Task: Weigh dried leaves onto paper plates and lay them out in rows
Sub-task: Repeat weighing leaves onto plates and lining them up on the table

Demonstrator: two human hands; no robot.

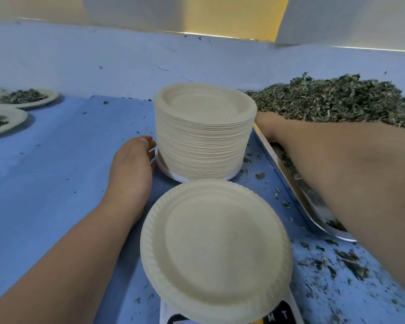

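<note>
— Plates: where are they sitting?

— One empty round cream paper plate (216, 251) is lying on the white kitchen scale (278, 312) nearest the camera. A tall stack of cream paper plates (205, 134) is standing just behind it on a white round base (171, 174).

— And the hands?

— The left hand (132, 169) is sitting palm down just left of the stack's foot, over the blue table cover (56, 171). Its fingers are lying pressed together and lightly bent, with the tips seeming to touch the base's rim. The right hand (268, 127) is reaching into the heap of dried green leaves (337, 104) piled at the far end of the shiny metal tray (299, 197). Its fingers are hiding behind the stack and the leaves, so I cannot tell whether they are spread or pinching.

— Anything filled?

— Leaf-filled paper plates (24, 98) are sitting close together at the far left. Loose leaf crumbs (351, 265) are lying scattered on the cover right of the scale.
</note>
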